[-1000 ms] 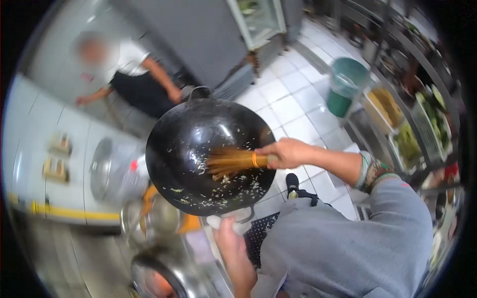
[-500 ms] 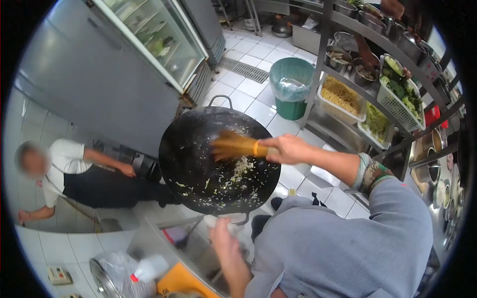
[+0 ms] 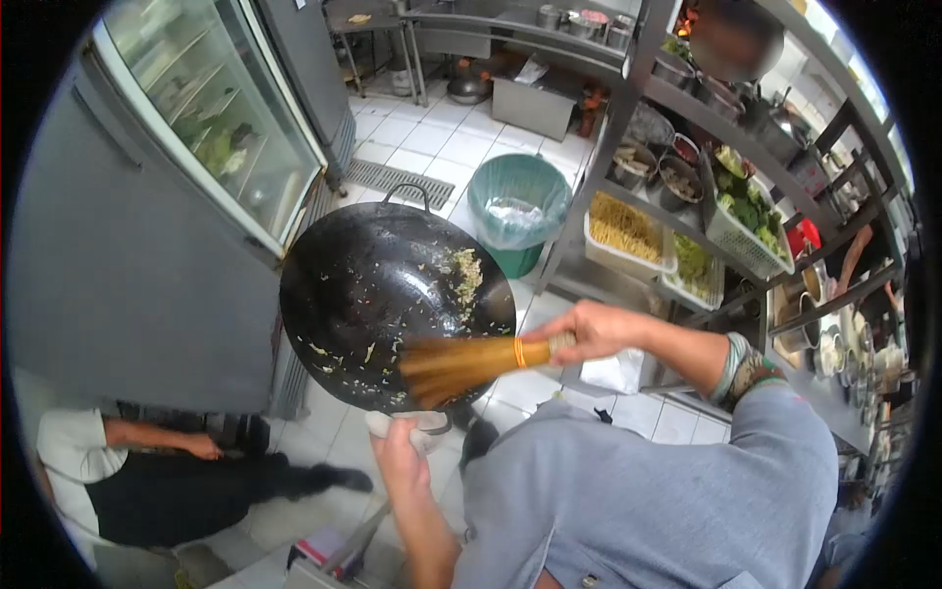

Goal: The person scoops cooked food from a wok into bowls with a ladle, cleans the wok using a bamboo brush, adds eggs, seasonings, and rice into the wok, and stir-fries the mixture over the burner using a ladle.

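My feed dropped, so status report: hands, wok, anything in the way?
Right hand gripping brush at near side of wok. Left hand holding white cloth at handle. Food bits scattered inside. No obstruction seen.

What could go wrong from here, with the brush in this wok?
The wok might tip or slip: the left hand holds its near side through a cloth, with no other support visible. Food bits could be flicked onto the floor, since the brush in the right hand looks blurred by motion.
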`<state>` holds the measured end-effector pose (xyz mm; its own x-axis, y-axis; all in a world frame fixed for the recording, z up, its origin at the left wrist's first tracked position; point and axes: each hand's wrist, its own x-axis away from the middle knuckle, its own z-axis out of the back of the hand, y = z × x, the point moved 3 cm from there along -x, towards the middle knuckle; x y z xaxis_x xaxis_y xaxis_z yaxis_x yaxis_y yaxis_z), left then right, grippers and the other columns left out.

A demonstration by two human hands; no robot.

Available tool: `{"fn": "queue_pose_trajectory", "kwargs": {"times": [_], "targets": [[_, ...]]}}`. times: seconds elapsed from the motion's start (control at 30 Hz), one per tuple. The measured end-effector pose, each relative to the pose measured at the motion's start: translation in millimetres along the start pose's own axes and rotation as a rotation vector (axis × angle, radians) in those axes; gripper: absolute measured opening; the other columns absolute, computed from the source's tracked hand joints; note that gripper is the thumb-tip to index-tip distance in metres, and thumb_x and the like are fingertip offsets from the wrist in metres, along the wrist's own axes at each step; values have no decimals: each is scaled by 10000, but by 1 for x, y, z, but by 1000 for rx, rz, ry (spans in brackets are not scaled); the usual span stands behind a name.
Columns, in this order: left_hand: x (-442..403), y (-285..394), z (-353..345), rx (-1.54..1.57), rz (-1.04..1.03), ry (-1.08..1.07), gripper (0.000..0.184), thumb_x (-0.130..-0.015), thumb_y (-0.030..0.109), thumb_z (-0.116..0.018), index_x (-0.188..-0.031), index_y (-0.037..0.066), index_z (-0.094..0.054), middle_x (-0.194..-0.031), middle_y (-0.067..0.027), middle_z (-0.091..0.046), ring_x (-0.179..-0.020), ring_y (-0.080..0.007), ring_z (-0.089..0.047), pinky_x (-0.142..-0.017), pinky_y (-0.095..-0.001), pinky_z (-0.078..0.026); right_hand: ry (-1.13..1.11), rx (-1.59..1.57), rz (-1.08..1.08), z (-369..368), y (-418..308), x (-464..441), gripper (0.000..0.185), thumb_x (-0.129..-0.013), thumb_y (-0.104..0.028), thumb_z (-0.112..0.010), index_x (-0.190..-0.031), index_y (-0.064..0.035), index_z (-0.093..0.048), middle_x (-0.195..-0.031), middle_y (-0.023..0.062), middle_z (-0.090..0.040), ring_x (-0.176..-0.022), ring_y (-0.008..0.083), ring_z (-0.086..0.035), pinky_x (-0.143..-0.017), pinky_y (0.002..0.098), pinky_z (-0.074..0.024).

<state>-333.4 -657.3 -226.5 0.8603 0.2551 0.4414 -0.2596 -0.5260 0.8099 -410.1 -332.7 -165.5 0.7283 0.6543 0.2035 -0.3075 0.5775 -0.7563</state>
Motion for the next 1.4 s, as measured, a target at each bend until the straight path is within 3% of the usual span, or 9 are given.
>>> {"fn": "queue_pose_trajectory", "kwargs": {"times": [0.17,0.37,0.43,0.63,0.8,1.03,1.1,1.17,1.4], "targets": [[-65,30,-41,-76,18,-67,458,-743,-62,-483,-1198,-9,-497,-1114,-99,-584,-980,-194,-598,-820,-313,-500,12,-110,-371,35,78,-47,536,-785,-244,-709,-1298,-172,-570,-1095,144,-672,-963,272,-649,-828,360,-495],[-144,50,-114,-248,-79,-250,463,-737,-57,-491,-1198,-6,-494,-1089,-95,-593,-903,-193,-616,-747,-313,-520,228,302,-404,85,104,-81,535,-773,-341,-669,-1289,-231,-577,-977,156,-688,-866,330,-661,-815,429,-515],[-167,45,-134,-271,-66,-236,445,-732,-41,-508,-1175,-5,-511,-1065,-89,-601,-896,-193,-615,-748,-312,-518,349,39,-124,68,110,-81,541,-772,-344,-699,-1288,-235,-579,-1058,145,-676,-945,336,-643,-873,402,-493],[-242,43,-211,-418,-4,-207,253,-790,35,-536,-1028,-52,-549,-931,-105,-606,-801,-204,-616,-683,-330,-501,403,-159,-278,68,201,-124,485,-791,-322,-673,-1260,-228,-598,-1077,156,-668,-997,351,-627,-886,410,-492],[-325,9,-254,-589,30,-270,391,-754,-23,-518,-1144,-36,-484,-980,-107,-607,-815,-196,-625,-672,-316,-524,559,-41,-907,86,333,-158,486,-790,-346,-640,-1263,-247,-581,-1055,177,-662,-994,363,-620,-889,449,-486],[-355,2,-286,-680,61,-218,365,-796,13,-519,-1160,-14,-514,-1017,-96,-603,-884,-208,-600,-750,-332,-497,603,-408,-393,52,301,-222,515,-793,-339,-684,-1272,-183,-579,-1101,194,-646,-1009,362,-619,-891,401,-480],[-345,11,-300,-702,163,-278,353,-797,20,-518,-1148,-15,-517,-1001,-95,-603,-861,-208,-602,-731,-332,-499,716,-313,-446,34,338,-237,525,-802,-352,-669,-1291,-193,-562,-1078,186,-657,-989,371,-625,-881,417,-486],[-357,1,-296,-698,119,-244,344,-801,25,-515,-1144,-13,-516,-994,-96,-602,-855,-208,-602,-718,-334,-501,498,-276,-997,61,368,-222,527,-813,-359,-645,-1307,-206,-547,-1050,185,-664,-976,380,-626,-875,440,-488],[-367,-1,-295,-660,66,-190,356,-800,23,-511,-1154,-18,-505,-1000,-116,-599,-871,-222,-612,-723,-353,-511,585,-264,-578,86,307,-208,526,-785,-343,-687,-1278,-196,-578,-1091,203,-648,-1041,367,-610,-915,414,-475]]}}
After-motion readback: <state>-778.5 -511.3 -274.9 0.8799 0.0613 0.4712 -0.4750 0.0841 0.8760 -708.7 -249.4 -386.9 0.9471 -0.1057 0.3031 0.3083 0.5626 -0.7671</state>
